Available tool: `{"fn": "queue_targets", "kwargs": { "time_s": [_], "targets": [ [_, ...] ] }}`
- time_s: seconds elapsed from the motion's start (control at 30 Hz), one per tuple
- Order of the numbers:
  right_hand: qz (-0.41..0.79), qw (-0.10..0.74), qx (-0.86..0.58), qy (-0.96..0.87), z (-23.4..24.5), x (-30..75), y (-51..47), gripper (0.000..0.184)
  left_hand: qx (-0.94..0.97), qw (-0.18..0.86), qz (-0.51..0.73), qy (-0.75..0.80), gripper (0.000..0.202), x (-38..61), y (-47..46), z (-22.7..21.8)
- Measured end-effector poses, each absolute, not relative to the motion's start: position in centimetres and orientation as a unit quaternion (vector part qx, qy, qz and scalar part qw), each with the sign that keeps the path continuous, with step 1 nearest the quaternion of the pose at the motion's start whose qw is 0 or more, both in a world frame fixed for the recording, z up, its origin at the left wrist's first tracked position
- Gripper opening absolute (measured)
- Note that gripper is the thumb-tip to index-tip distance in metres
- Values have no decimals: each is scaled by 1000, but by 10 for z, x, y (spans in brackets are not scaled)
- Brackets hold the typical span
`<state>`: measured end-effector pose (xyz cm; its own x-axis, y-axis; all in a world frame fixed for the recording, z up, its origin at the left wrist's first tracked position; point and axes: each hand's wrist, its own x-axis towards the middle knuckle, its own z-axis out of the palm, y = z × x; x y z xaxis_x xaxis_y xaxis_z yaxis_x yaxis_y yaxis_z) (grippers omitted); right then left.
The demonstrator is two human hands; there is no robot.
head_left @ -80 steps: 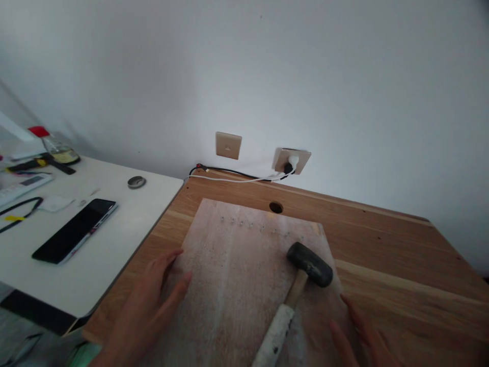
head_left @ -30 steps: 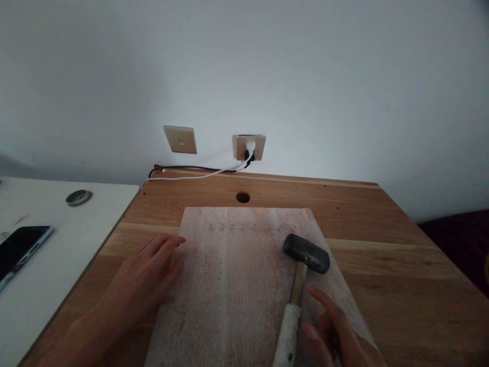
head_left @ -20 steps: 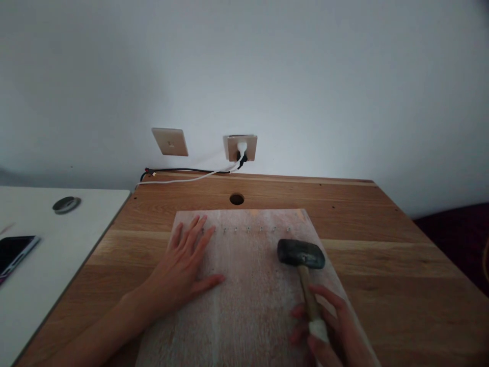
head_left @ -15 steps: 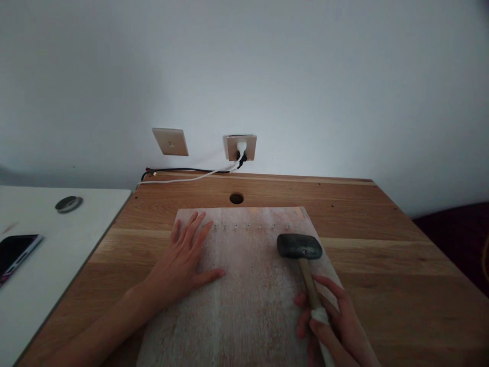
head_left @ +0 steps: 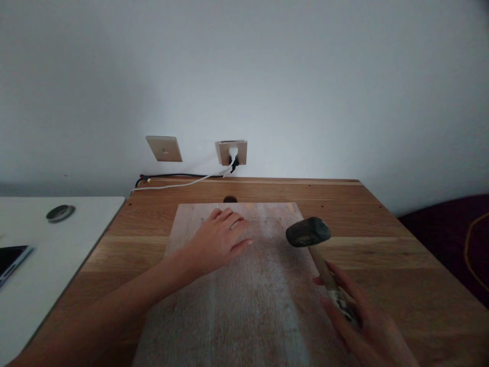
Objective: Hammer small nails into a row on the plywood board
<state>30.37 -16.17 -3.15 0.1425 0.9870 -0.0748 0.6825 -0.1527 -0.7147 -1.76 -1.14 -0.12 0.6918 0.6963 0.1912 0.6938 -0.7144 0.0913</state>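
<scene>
A rubbery-looking, blunt dark mallet, wooden-handled, sits wrapped in the right hand at two o'clock of the pale, scuffed board; at eleven, the left hand half-curls, hold unclear.

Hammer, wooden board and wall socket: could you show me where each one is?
Hammer (head_left: 307, 232): head camera view, on its dark head.
Wooden board (head_left: 248, 290): head camera view, on its bare top surface.
Wall socket (head_left: 242, 152): head camera view, right side of its plate.
</scene>
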Motion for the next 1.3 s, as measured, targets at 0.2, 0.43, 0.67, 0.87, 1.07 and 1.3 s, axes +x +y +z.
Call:
{"fn": "queue_targets", "kwargs": {
  "time_s": [0.2, 0.43, 0.67, 0.87, 1.07, 1.3],
  "targets": [
    [151, 222, -705, -656, -34, 318, -159, 53, 939, 11, 110, 325, 25, 57, 35, -4],
    [94, 217, -687, -687, -40, 313, -163, 48, 949, 59, 84, 298, 21, 89, 56, -11],
    [79, 250, -659, -705, -47, 306, -163, 46, 926, 81, 174, 326, 22, 86, 58, -3],
    [276, 340, -707, -555, -25, 297, -159, 55, 945, 65, 150, 284, 21, 44, 25, -7],
    [400, 373, -674, -498, -22, 271, -156, 43, 947, 20, 146, 286, 23, 24, 1, -26],
    [140, 263, -613, -732, -33, 247, -145, 29, 943, 4, 156, 293, 17, 23, 0, -29]
  ]
}}
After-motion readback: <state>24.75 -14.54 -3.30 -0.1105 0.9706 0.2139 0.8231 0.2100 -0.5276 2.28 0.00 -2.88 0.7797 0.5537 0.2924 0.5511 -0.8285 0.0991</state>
